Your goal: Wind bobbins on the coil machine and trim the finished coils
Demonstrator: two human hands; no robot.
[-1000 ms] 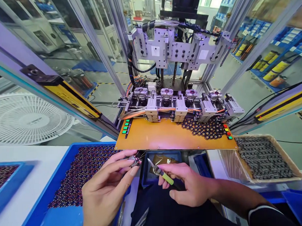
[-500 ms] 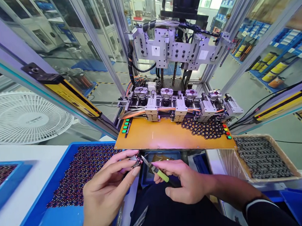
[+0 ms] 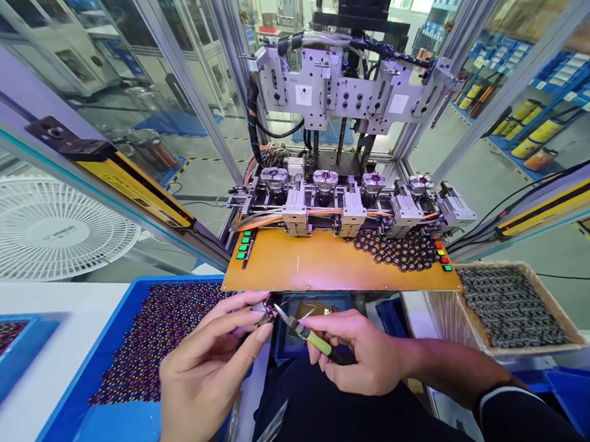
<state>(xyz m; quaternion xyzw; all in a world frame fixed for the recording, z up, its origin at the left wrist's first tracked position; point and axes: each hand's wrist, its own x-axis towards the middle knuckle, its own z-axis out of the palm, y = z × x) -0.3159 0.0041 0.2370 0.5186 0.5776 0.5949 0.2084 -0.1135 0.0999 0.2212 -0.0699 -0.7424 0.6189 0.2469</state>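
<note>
Fingers (image 3: 231, 321) of the left hand (image 3: 203, 368) are closed on a small dark component (image 3: 266, 315), pinched between thumb and fingertips just off the near edge of the orange panel (image 3: 297, 266). The right hand (image 3: 362, 355) grips a pair of green-handled pliers (image 3: 300, 329), whose tips lie at the component's right side; contact cannot be confirmed. The step in hand is judged to be tool work on the held component; the next move would call for a steady pinch and exact placing of the tips, clear of the left fingertips. Pose: left hand rises from the lower edge, thumb nearest the body; right forearm enters from the lower right, index finger extended leftward, pliers slanting up and left, above a blue tray (image 3: 285, 344).
</note>
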